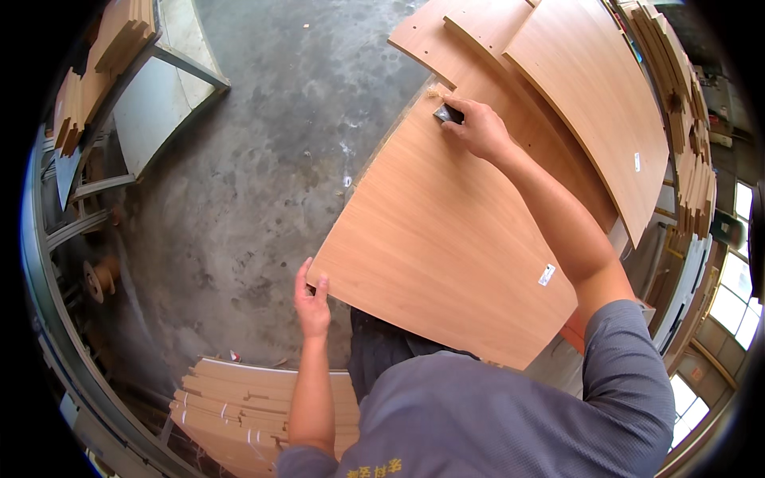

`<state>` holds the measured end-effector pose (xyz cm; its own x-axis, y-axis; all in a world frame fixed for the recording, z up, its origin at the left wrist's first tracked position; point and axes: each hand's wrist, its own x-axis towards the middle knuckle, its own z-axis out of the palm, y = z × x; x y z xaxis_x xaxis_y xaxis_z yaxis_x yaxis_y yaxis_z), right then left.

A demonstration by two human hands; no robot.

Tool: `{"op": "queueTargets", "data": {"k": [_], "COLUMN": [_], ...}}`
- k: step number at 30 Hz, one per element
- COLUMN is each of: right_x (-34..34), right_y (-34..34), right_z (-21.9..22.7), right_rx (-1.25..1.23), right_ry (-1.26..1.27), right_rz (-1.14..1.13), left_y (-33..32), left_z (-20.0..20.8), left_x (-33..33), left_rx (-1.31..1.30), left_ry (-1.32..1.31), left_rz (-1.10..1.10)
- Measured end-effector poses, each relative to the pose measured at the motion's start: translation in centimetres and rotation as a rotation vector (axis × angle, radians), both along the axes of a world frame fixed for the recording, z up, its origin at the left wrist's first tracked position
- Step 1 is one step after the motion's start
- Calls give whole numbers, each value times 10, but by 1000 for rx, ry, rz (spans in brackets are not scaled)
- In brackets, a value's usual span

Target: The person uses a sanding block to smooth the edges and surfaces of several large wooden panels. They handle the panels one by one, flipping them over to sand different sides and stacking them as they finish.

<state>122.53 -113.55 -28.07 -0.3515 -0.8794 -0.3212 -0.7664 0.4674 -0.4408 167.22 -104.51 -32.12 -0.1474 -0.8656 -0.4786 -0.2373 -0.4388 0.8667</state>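
A light wood-grain board with a small white label lies in front of me. My left hand grips its near left corner, thumb on top and fingers at the edge. Toward the far end of the board, my right hand is closed around a small dark tool with a flat grey face, set near the left edge. Its exact kind is hard to make out, partly covered by my fingers. A little pile of pale shavings sits at the board's far corner.
More wood-grain panels overlap beyond and right of the board. Stacked board pieces stand at the lower left. A metal-framed rack holds panels at the upper left. A spool is at far left, on the concrete floor side.
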Motion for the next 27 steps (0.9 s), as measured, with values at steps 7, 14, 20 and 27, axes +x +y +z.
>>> {"op": "queueTargets", "data": {"k": [7, 14, 20, 27], "right_x": [-19, -48, -28, -36], "right_y": [-28, 79, 9, -46], "right_z": [23, 24, 20, 17], "right_rx": [81, 122, 157, 111], "right_ry": [15, -113, 14, 79], "right_rz": [124, 12, 97, 362], "left_y": [-2, 4, 2, -1], "left_z": [-1, -4, -4, 4], "left_x": [-2, 3, 5, -1], "left_rx": [47, 68, 74, 58], "left_ry": [131, 117, 95, 96], "left_rz": [32, 45, 33, 72]}}
